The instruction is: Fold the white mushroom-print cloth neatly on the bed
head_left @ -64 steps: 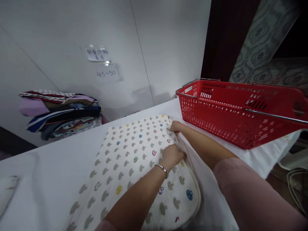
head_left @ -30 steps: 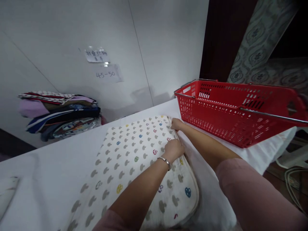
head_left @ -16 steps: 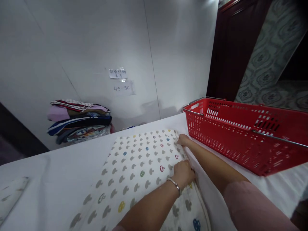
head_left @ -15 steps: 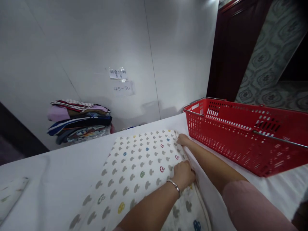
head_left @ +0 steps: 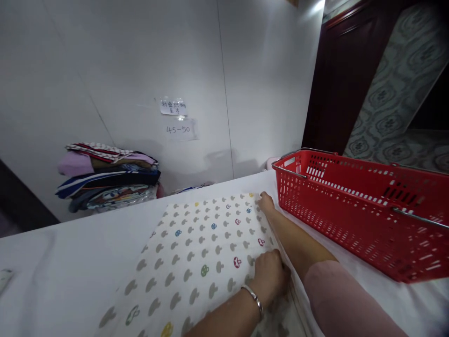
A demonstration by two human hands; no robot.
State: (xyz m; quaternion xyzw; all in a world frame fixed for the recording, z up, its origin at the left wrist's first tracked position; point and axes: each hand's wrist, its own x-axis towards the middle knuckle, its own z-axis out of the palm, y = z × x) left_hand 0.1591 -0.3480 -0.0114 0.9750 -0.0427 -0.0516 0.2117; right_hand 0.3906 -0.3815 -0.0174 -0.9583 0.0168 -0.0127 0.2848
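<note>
A white cloth (head_left: 196, 243) printed with grey and coloured mushrooms lies flat and folded in layers on the white-covered table (head_left: 70, 262). My left hand (head_left: 271, 276), with a silver bracelet at its wrist, is closed on the cloth's right edge, knuckles up; its fingertips are hidden. Farther along that same edge, my right hand (head_left: 265, 203) grips the far right corner with fingers closed. The near end of the cloth runs out of view below.
To the right stands a red plastic basket (head_left: 336, 224) with metal handles. A stack of folded clothes (head_left: 108, 178) sits at the back left by the wall. Handwritten paper labels (head_left: 178, 128) are stuck on the wall. A bit of another cloth (head_left: 4, 278) shows at the left edge.
My view has shifted slightly, and the other cloth at left has mostly left it. My left hand appears a little nearer along the edge; my right hand stays at the far corner.
</note>
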